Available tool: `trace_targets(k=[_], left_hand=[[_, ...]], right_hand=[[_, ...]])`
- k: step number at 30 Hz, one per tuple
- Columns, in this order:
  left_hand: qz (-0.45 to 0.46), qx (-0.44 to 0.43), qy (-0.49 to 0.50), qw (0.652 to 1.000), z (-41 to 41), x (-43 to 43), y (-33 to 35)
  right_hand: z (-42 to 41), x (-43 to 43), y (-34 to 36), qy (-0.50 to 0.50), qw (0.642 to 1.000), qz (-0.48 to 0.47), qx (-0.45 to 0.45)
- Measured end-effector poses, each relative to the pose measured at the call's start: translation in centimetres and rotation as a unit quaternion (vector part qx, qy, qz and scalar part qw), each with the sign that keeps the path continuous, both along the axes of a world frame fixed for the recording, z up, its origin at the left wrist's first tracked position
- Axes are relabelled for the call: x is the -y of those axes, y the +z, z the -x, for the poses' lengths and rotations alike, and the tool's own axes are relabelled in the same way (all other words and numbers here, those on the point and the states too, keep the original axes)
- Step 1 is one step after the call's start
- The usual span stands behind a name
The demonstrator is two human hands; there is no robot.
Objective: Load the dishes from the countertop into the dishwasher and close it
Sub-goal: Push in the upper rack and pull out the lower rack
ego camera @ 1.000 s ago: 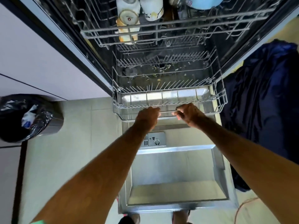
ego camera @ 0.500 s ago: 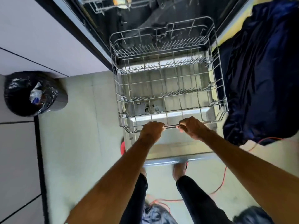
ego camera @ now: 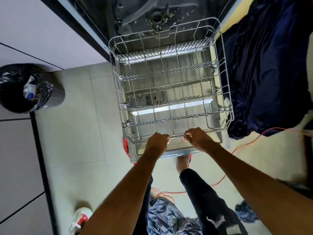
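- The dishwasher's lower rack (ego camera: 177, 136) sits in the centre of the frame. It is a square basket of thin grey coated wire with rows of short upright tines, and it lies drawn out over the lowered door (ego camera: 183, 152).
- The door's inner face is brushed steel. It is shiny and shows through the wire grid, and a detergent compartment is set into it.
- The left hand (ego camera: 158, 141) is curled round the rack's front rail, knuckles up.
- The right hand (ego camera: 197, 139) grips the same rail just beside it, its fingers wrapped under the wire.
- Behind the rack, at the top of the frame, the tub (ego camera: 105, 17) is dark. It has a pale spray arm (ego camera: 144, 9) and flecks of residue around the drain.
- The floor (ego camera: 76, 133) is laid with pale, smooth, large tiles.
- Flat matt light-grey cabinet fronts (ego camera: 42, 31) fill the upper left.
- A round bin (ego camera: 25, 89) lined with a glossy black bag stands at the left.
- A dark blue, sheeny, crumpled cloth (ego camera: 271, 73) lies at the right.
- A thin orange cable (ego camera: 245, 141) trails over the tiles beneath that cloth.
- A white and red shoe (ego camera: 81, 219) lies at the lower left.
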State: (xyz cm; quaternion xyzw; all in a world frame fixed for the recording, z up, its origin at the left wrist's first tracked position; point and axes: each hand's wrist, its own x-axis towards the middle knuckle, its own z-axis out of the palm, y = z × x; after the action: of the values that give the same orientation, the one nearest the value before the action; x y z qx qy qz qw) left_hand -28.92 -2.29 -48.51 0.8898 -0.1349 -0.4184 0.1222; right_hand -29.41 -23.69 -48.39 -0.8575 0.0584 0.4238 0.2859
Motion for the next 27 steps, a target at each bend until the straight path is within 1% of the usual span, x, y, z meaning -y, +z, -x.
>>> trace_targets(k=[2,6,8,10,13,17,20,22,24,26,27], left_hand=[[-0.014,-0.024,-0.014,1.0,-0.4,0.0,0.2],[-0.039,-0.05,-0.066,0.996,-0.2,-0.2,2.1],[-0.048,-0.053,-0.081,0.994,-0.1,-0.6,4.2],[-0.056,-0.056,-0.073,0.994,-0.8,-1.5,7.7],[-0.05,-0.085,0.004,0.995,-2.4,-4.1,14.1],[-0.031,-0.087,0.089,0.992,-4.5,-9.5,23.4],[-0.015,-0.074,0.155,0.985,-5.1,-12.6,31.7],[0.024,-0.06,0.17,0.983,-5.4,-14.1,36.6],[0.051,-0.041,0.187,0.98,-4.4,-16.4,41.1],[0.069,-0.037,0.208,0.975,-3.5,-18.2,43.7],[0.088,-0.032,0.231,0.968,-3.1,-19.2,44.9]], right_hand=[[-0.1,0.0,-0.4,0.007,1.0,0.0,-0.017],[0.0,-0.2,1.0,0.06,0.998,0.017,-0.014],[0.2,-0.6,3.0,0.07,0.997,0.019,-0.001],[0.2,-1.4,6.0,0.062,0.997,0.022,0.027],[-0.1,-2.8,11.7,0.013,0.998,0.026,0.054],[-1.0,-6.0,22.1,-0.073,0.995,0.025,0.068],[-0.9,-9.0,29.9,-0.111,0.99,0.017,0.081],[-1.4,-10.7,33.9,-0.164,0.983,-0.011,0.078],[-1.6,-13.0,38.1,-0.234,0.966,-0.06,0.089],[-2.2,-15.2,41.6,-0.272,0.95,-0.107,0.107],[-2.6,-16.4,43.4,-0.277,0.946,-0.138,0.099]])
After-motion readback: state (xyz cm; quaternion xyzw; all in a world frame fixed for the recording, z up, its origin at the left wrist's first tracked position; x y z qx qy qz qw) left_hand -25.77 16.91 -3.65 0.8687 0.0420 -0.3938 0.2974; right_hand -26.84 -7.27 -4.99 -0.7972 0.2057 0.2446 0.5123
